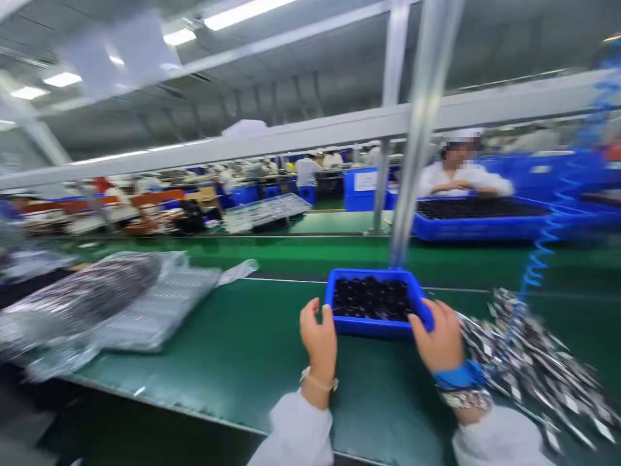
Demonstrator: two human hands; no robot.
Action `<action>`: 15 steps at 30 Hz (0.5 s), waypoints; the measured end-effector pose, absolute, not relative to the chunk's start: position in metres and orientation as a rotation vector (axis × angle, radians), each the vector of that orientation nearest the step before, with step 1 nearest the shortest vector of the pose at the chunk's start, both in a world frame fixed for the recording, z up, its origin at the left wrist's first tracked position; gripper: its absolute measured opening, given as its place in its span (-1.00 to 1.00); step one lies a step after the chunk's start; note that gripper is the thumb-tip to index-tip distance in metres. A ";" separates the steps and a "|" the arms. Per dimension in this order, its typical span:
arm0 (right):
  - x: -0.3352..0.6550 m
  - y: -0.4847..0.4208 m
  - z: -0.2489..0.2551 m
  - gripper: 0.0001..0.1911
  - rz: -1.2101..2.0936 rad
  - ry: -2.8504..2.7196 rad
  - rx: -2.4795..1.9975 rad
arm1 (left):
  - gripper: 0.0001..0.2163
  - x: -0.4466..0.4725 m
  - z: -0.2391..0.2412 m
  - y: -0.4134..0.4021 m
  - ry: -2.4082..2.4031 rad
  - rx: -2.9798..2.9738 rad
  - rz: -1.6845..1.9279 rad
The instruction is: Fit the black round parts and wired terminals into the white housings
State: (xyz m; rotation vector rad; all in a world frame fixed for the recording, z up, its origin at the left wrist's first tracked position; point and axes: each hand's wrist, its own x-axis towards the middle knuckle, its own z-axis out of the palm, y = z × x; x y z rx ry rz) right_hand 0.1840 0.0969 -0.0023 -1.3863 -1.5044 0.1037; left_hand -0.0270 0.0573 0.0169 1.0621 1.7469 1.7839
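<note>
A blue plastic tray [373, 327] heaped with small black parts [371, 299] sits at the near edge of my view, on the green bench mat [204, 382]. My right hand [436, 335] grips the tray's right corner, fingers over the rim. My left hand [319, 340] is raised at the tray's left end, its thumb against the rim. Whether it grips the tray is hidden. A blue band and a metal watch circle my right wrist, and a thin bracelet sits on my left. White sleeves cover both forearms.
A heap of silvery metal parts [528, 369] lies on the right. Plastic bags [101, 304] lie on the left. A blue coiled cord [546, 246] hangs at right. Beyond a metal post [420, 123], a co-worker [460, 171] sits behind a larger blue tray [480, 220].
</note>
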 end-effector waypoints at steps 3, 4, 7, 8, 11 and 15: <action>0.154 0.062 0.030 -0.62 0.574 -1.390 -1.143 | -0.83 0.014 0.021 0.015 1.495 1.369 1.691; 0.146 0.052 0.037 -0.64 0.826 -1.326 -1.072 | -0.84 0.030 0.019 0.000 1.353 1.508 1.636; 0.135 0.038 0.043 -0.65 1.364 -1.118 -0.943 | -0.91 0.068 0.006 -0.032 1.161 1.721 1.611; 0.135 0.038 0.041 -0.64 1.450 -1.054 -0.936 | -0.92 0.076 0.002 -0.036 1.177 1.753 1.595; 0.143 0.046 0.031 -0.65 1.488 -0.932 -0.975 | -0.94 0.081 0.000 -0.033 1.270 1.839 1.399; 0.152 0.055 0.024 -0.71 1.365 -1.036 -1.082 | -0.90 0.075 0.008 -0.021 1.333 1.891 1.058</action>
